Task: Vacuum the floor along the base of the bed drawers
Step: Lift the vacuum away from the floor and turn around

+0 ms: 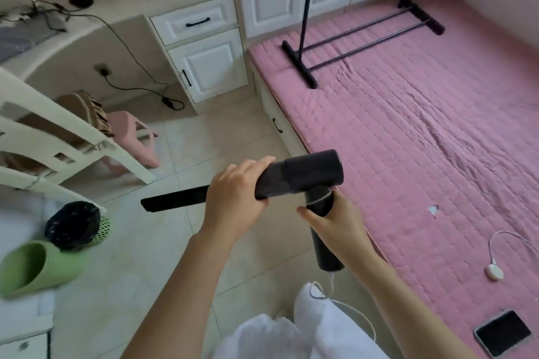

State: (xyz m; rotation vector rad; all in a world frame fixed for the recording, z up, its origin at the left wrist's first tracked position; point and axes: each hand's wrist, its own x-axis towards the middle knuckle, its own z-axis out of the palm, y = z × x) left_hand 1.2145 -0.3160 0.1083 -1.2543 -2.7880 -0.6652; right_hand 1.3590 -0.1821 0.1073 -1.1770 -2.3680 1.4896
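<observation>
Left hand (236,198) wrapped over the front of the black handheld vacuum cleaner (300,176), fingers curled round the tapered neck where the long flat black crevice nozzle (175,198) joins the body. Out beyond those knuckles, to the left, nozzle tip hanging in the air above the pale tiled floor (163,271), not down on it yet. Further left and lower, a green rubber slipper (38,265) and a dark mesh-sided bin (74,224) next to it, with a cream wooden chair (58,137) above them.

Between the two hands, the stubby cylindrical motor body, held roughly level. Looks rigid, smooth hard plastic, light enough for one hand, probably a little nose-long with that nozzle fitted. Neck grip good for steering; smooth barrel likely slippery, so best not taken there.

Right hand (341,227) closed round the black handle that drops from the body, thumb across the front, a thin white cord trailing from the handle's foot. Handle the natural hold for carrying and pushing.

Past the right hand, up and ahead, the white bed drawer front with a black pull (277,125) under the pink quilted mattress cover (423,140). Floor strip at its base the target; whole vacuum well above it for now, needing a drop and a turn of the nozzle toward the drawer base.
</observation>
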